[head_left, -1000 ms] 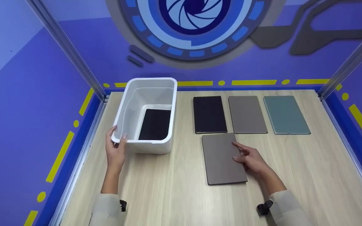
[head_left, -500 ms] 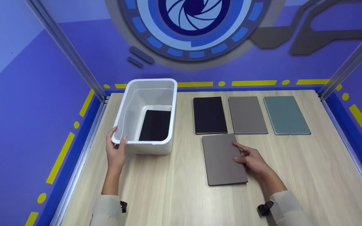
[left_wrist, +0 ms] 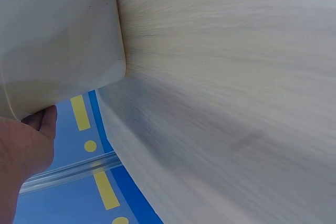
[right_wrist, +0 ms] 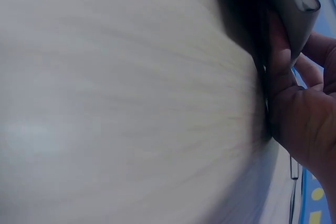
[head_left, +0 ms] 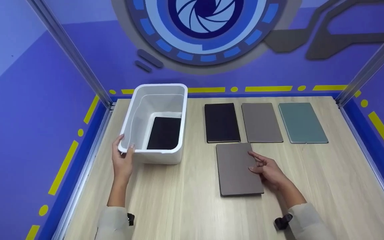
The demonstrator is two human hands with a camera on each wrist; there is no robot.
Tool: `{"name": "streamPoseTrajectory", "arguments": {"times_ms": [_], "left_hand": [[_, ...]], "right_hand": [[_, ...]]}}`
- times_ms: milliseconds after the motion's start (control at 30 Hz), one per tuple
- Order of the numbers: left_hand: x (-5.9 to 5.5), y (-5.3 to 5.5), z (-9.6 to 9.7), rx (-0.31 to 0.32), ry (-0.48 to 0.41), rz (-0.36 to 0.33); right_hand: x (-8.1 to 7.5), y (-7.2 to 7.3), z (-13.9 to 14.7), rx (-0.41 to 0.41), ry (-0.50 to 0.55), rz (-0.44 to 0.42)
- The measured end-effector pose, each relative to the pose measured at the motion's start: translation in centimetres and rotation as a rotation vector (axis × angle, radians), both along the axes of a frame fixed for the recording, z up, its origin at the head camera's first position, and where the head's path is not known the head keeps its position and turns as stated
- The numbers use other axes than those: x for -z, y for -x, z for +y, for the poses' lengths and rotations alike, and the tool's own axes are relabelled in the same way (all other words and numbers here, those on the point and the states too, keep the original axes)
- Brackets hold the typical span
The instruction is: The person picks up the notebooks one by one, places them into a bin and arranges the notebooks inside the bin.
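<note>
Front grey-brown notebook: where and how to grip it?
I'd pinch the front notebook by its right long edge, around the middle, coming from the right, where the right hand has it. It's flat and thin, so an edge probably suits best; the black back-row notebook sits close to its far edge.

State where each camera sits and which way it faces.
Head: on the head, facing forward and down at the white bin, held notebook and table; left grip, right grip and sleeves show.
Left wrist: on that wrist, facing the white bin's outside, table and blue wall; left grip partly shows.
Right wrist: on that wrist, facing the table and held notebook's edge; right grip partly shows.
Shared by head and right wrist: held notebook.
</note>
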State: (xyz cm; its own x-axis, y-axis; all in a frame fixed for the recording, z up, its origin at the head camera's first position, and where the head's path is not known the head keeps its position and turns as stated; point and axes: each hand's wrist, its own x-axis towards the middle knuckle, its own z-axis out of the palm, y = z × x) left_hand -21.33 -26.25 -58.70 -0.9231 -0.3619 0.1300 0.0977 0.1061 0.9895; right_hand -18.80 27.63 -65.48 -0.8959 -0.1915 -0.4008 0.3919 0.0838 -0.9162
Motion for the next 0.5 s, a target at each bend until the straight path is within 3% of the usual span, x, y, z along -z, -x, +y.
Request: {"name": "streamPoseTrajectory", "arguments": {"times_ms": [167,500], "left_hand": [[-0.08,0.0,0.1,0.009,0.003,-0.008],[0.0,-0.1,-0.27,-0.007,0.029,-0.027]], "right_hand": [[0.02,-0.47,-0.08,0.072,0.068,-0.035],[-0.82,-0.59,0.46,0.139,0.057,-0.02]]}}
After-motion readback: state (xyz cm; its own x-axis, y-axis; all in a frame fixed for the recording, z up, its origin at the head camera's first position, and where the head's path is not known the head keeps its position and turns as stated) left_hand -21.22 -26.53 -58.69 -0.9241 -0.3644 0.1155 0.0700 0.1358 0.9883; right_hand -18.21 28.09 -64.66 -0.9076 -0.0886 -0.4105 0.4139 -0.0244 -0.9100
